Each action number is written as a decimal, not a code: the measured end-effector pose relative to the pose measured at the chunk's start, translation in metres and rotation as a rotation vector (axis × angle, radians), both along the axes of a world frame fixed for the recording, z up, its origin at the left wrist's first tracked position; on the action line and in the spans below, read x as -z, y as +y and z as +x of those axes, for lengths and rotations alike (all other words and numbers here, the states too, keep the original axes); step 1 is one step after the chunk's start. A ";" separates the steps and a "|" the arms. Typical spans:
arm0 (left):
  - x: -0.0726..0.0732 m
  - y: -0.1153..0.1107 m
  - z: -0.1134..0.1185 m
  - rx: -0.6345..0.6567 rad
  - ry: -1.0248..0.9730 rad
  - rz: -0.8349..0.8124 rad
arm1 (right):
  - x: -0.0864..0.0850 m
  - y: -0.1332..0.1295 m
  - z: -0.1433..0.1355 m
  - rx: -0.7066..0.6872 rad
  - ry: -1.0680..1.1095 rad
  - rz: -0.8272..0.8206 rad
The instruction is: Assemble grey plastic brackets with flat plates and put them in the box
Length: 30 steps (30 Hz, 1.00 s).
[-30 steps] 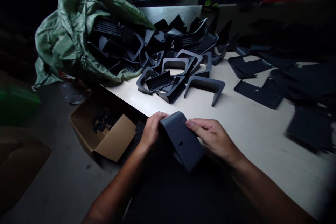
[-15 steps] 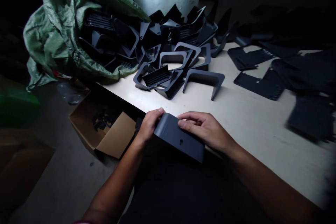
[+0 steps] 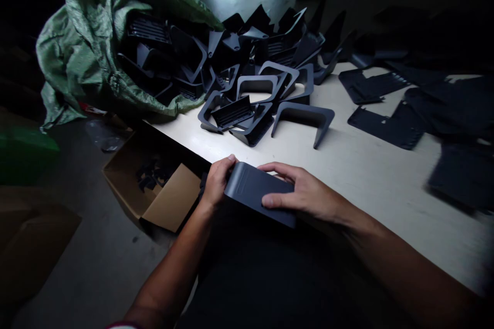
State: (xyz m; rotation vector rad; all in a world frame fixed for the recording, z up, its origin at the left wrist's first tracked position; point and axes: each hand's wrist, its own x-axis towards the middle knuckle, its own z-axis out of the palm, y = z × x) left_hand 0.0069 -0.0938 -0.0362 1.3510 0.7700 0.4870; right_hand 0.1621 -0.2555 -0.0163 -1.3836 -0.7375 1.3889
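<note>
A dark grey plastic part (image 3: 250, 187) with a rounded bend at its left end is held between both hands, in front of the table's near edge. My left hand (image 3: 219, 180) grips its left end, thumb on the top edge. My right hand (image 3: 295, 190) is closed around its right side, with the thumb lying on the broad face and the other fingers behind the far edge. Beyond the hands, a U-shaped grey part (image 3: 303, 113) stands on the pale table (image 3: 347, 164).
A green woven sack (image 3: 85, 51) at the back left lies open with dark parts inside. Similar parts (image 3: 257, 85) are heaped beside it. Flat dark panels (image 3: 386, 126) lie at the right. Below the table's left edge stands an open cardboard box (image 3: 173, 198) holding small black pieces.
The right thumb has moved down across the part's face, and the keyhole-shaped hole seen before is now out of sight. The part has shifted slightly up and left.
</note>
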 end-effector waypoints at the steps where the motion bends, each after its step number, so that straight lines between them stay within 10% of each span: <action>1: 0.001 0.000 0.000 -0.016 -0.015 0.006 | 0.002 0.001 0.002 0.037 0.036 0.008; 8: 0.009 0.001 -0.016 0.131 -0.028 -0.067 | 0.008 0.002 -0.004 0.243 -0.215 0.123; 17: -0.023 0.014 -0.033 0.509 0.120 0.078 | -0.005 -0.001 -0.011 0.165 -0.465 0.313; 26: -0.026 0.019 -0.051 0.271 0.084 0.277 | -0.015 -0.005 0.015 0.576 -0.600 0.290; 30: -0.020 0.017 -0.057 0.021 0.033 0.275 | -0.001 -0.018 0.012 0.387 -0.307 0.101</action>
